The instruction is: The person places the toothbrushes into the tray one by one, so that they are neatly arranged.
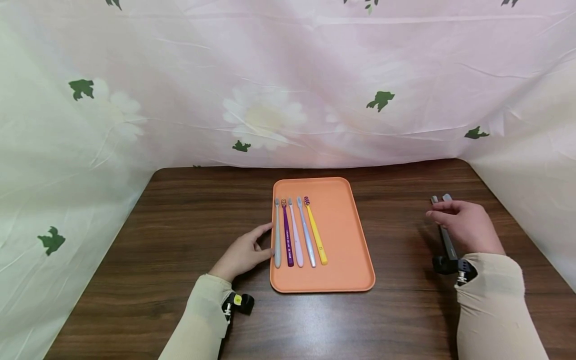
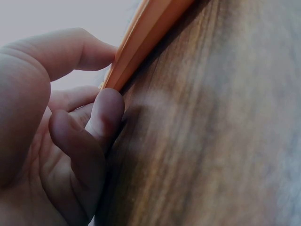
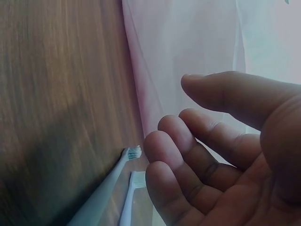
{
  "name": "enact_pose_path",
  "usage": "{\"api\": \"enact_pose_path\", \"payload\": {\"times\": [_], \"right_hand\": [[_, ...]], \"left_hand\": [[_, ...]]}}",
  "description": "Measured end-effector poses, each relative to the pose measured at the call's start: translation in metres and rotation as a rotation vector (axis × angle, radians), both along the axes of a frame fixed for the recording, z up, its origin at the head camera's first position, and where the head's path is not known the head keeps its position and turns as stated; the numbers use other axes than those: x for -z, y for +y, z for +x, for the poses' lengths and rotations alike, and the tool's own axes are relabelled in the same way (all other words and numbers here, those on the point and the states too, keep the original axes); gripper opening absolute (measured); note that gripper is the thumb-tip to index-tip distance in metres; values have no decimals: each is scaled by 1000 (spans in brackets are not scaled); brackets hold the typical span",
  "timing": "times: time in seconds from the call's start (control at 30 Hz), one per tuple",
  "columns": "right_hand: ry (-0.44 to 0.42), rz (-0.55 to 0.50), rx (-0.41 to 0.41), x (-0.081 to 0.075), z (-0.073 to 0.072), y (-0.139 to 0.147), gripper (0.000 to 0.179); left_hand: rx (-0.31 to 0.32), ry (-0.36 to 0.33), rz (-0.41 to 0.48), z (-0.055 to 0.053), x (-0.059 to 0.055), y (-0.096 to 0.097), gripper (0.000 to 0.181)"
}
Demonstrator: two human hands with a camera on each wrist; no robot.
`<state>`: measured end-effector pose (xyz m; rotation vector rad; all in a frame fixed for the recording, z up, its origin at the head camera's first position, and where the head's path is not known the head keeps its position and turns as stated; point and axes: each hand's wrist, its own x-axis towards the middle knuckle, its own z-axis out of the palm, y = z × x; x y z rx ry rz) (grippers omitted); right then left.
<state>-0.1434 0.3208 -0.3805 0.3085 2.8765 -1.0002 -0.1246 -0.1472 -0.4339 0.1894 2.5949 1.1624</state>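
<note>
My left hand (image 1: 240, 255) is at the left rim of the orange tray (image 1: 348, 240), its fingertips touching the edge; the left wrist view shows fingers (image 2: 108, 113) against the tray's side, close to the tabletop. Several toothbrushes lie side by side on the tray, bristles away from me: grey-green (image 1: 277, 240), purple (image 1: 287, 240), pink (image 1: 297, 240), light blue (image 1: 307, 237) and yellow (image 1: 317, 235). Over at the right, my right hand (image 1: 470, 225) hovers above two more toothbrushes, a grey one (image 3: 106, 193) and a pale one (image 3: 128, 202). Its fingers are loosely bent with nothing between them.
A dark brown wooden table (image 1: 202, 210) carries everything. Pale flowered cloth (image 1: 270, 75) hangs behind it and along both sides. Each wrist wears a small black camera mount, such as the one on the left (image 1: 243, 303).
</note>
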Motion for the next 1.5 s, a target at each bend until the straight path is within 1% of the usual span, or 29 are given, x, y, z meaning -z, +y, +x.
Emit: {"api": "enact_pose_path", "payload": {"times": [0.2,0.63,0.97,1.5], "right_hand": [[5,6,3,3,0,1,59],[19,15,9,6,-1,6,62],[52,43,6,7,-2,9,57],[33,46,21,11,-2,13,59]], "left_hand": [[0,3,3,0,0,0,66],[0,-3,3,0,0,0,67],[10,8,-5,0,1,-1,67],[15,5,0,0,0,-1,67]]}}
